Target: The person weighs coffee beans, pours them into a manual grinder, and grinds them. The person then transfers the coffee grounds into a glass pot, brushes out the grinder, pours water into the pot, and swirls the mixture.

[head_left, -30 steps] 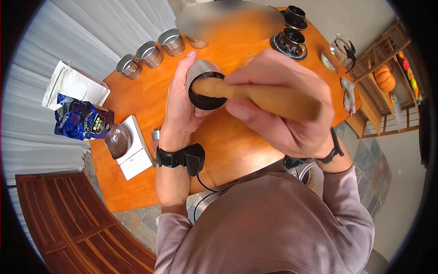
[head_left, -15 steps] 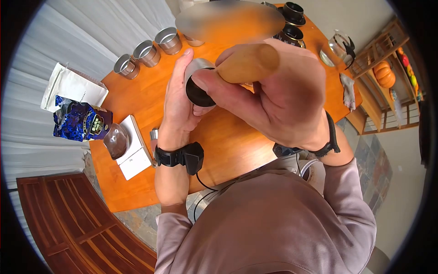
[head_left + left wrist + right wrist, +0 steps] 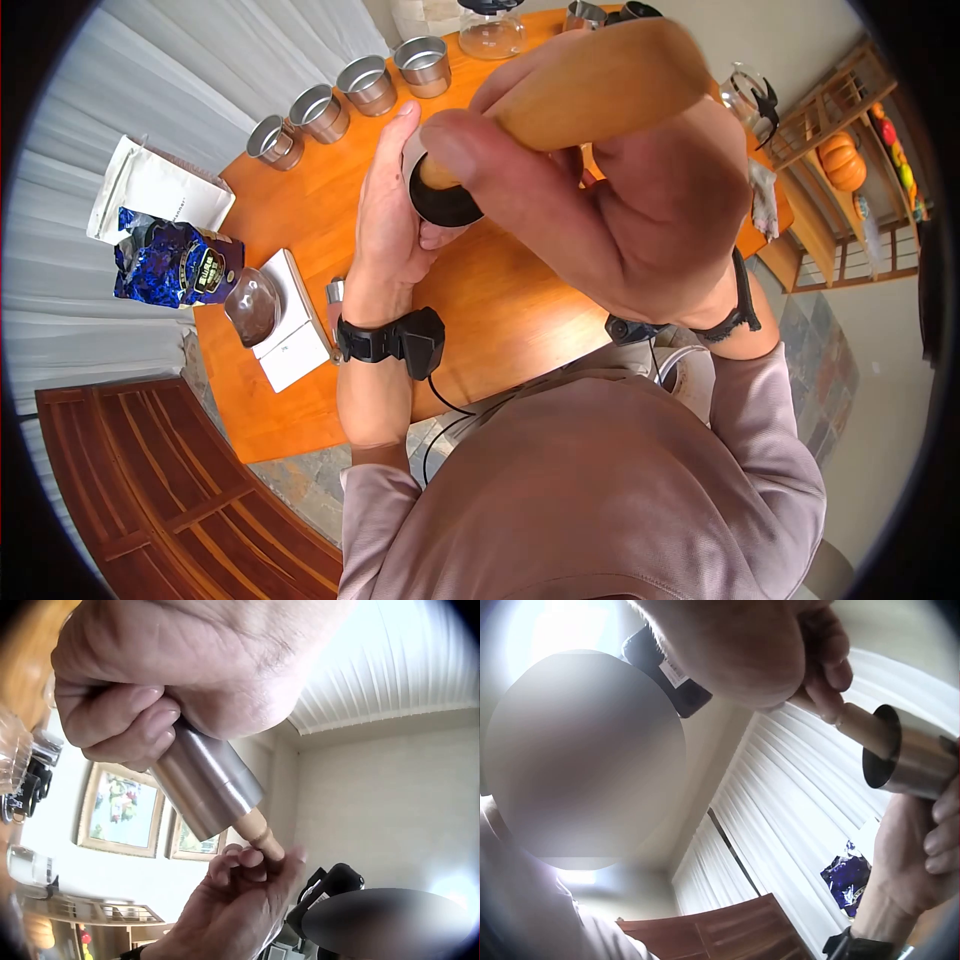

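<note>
My left hand holds a brushed-steel cylinder, its dark open mouth facing my right hand. Fingers wrap the metal in the left wrist view. Between thumb and fingers, my right hand grips a turned wooden handle. The narrow end of this wooden tool goes into the cylinder's mouth, as the right wrist view shows too. Whatever the tip carries is hidden inside. Both hands are raised above the wooden table.
Several steel cups line the table's far left. A glass pot stands behind, another glass jug at right. At left are a white pouch, a blue foil bag and a brown translucent dish on a white slab.
My right hand has turned, so the wooden handle's thick end now points up and right instead of down and right. The left hand keeps its hold on the cylinder.
</note>
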Motion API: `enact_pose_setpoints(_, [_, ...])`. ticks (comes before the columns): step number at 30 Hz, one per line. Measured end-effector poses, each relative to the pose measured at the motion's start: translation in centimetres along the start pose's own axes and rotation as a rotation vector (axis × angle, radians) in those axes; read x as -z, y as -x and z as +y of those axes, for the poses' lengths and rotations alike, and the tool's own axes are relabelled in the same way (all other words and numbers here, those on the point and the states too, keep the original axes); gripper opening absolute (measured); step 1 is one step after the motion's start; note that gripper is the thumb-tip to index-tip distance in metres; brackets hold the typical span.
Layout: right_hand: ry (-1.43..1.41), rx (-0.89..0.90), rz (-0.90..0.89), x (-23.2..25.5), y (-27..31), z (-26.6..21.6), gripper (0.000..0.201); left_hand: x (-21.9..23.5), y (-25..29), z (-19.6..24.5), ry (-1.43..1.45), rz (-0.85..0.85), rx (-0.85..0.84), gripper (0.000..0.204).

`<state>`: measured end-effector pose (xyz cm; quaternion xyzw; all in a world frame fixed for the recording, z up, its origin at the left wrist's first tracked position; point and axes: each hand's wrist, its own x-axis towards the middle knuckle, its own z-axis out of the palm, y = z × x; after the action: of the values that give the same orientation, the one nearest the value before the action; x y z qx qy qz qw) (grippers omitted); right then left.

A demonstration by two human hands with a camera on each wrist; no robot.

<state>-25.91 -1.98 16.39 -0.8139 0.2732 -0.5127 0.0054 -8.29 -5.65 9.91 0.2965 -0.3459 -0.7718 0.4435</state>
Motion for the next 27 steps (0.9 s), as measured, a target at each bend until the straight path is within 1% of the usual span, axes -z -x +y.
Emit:
enact_pose_setpoints(2, [-0.079,0.002,0.070,-0.5,-0.1,0.0,0.009,0.8,-0.2,-0.6,-0.012,-0.004,-0.014,0.054])
enact_pose_setpoints(3, [-0.078,-0.001,0.070,-0.8,0.2,0.1,0.009,1.1,-0.3,-0.9,-0.023,-0.009,-0.026,0.054])
enact_pose_setpoints(5, [-0.090,-0.064,-0.074,-1.3,0.5,0.5,0.009,1.2,-0.5,-0.9,-0.037,0.021,-0.027,0.054])
enact_pose_setpoints(6, [-0.093,-0.061,-0.077,-1.2,0.3,0.5,0.009,1.2,-0.5,-0.9,-0.049,0.056,-0.030,0.053])
enact_pose_setpoints(8, [-0.004,-0.017,-0.137,-0.7,-0.1,0.3,0.009,1.5,-0.6,-0.9,-0.084,0.047,-0.040,0.054])
enact_pose_setpoints(9, [-0.003,-0.017,-0.138,-0.6,-0.2,0.1,0.009,1.4,-0.7,-0.9,-0.121,0.034,-0.050,0.054])
enact_pose_setpoints(10, [-0.073,-0.039,-0.029,-0.7,-0.3,-0.2,0.010,1.2,-0.6,-0.7,-0.119,0.035,-0.050,0.054])
enact_pose_setpoints(11, [-0.146,-0.061,0.078,-0.8,-0.3,-0.4,0.011,0.5,-0.3,-0.1,-0.051,0.025,-0.022,0.054])
enact_pose_setpoints(12, [-0.149,-0.060,0.076,-1.2,-0.2,-0.2,0.011,0.1,-0.1,0.2,0.015,0.015,0.004,0.053])
enact_pose_setpoints(13, [-0.189,-0.091,0.053,-1.8,0.1,0.0,0.011,0.2,-0.1,0.0,0.016,0.017,0.004,0.053])
enact_pose_setpoints(15, [-0.228,-0.123,0.029,-2.0,0.1,0.5,0.011,0.7,-0.4,-0.6,-0.108,0.119,-0.054,0.053])
enact_pose_setpoints(17, [0.001,-0.045,-0.132,-1.6,0.1,1.0,0.009,1.2,-0.8,-1.0,-0.126,0.100,-0.052,0.052])
enact_pose_setpoints(19, [-0.015,-0.049,-0.115,-1.2,0.2,0.9,0.009,1.3,-0.8,-1.2,-0.147,0.080,-0.042,0.052])
enact_pose_setpoints(21, [-0.027,-0.049,-0.100,-1.1,0.1,0.8,0.009,1.1,-0.8,-0.9,-0.014,0.065,-0.008,0.053])
enact_pose_setpoints(22, [-0.152,-0.067,-0.032,-1.2,0.1,0.6,0.009,0.7,-0.7,-0.9,-0.011,0.070,-0.009,0.053])
enact_pose_setpoints(23, [-0.276,-0.084,0.037,-1.3,0.1,0.5,0.008,0.1,-0.6,-0.9,-0.081,0.159,-0.065,0.054])
enact_pose_setpoints(24, [-0.277,-0.084,0.036,-1.3,0.1,0.8,0.008,-0.3,-0.5,-0.9,-0.152,0.245,-0.122,0.054])
enact_pose_setpoints(26, [-0.034,-0.016,-0.140,-0.9,0.2,1.7,0.007,0.6,-0.8,-1.1,-0.143,0.226,-0.092,0.055])
enact_pose_setpoints(27, [-0.034,-0.013,-0.143,-0.5,0.2,1.6,0.007,1.1,-1.0,-1.2,-0.136,0.206,-0.065,0.056])
